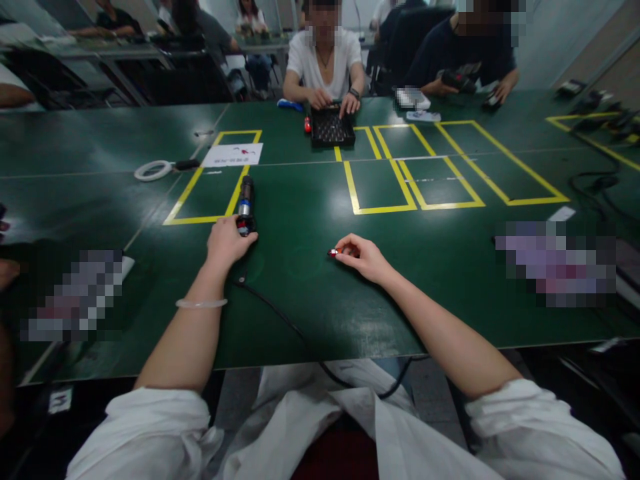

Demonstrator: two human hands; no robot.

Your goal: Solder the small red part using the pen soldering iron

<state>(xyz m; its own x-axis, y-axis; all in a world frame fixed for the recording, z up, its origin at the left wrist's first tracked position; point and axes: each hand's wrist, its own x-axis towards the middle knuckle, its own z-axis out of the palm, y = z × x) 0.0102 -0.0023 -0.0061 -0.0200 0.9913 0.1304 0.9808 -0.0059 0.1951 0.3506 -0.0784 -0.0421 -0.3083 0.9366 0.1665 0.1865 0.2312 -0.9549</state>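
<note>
My left hand [229, 241] is closed around the near end of a dark cylindrical tool [245, 193], which looks like a flashlight with a silver and blue band. It lies on the green table [300, 300], pointing away from me. To the right, my right hand [367, 259] pinches a small red and white piece [333, 253] between thumb and fingertips, just over the table. The piece is too small to name. A black cable [280, 313] runs between my forearms and over the table's near edge.
Yellow tape rectangles [383, 212] mark the table. A white paper [233, 155] and a white ring with a dark handle [153, 171] lie at the far left. Across from me, a person's hands work at a black tray [333, 141]. Blurred-out devices [555, 263] flank me.
</note>
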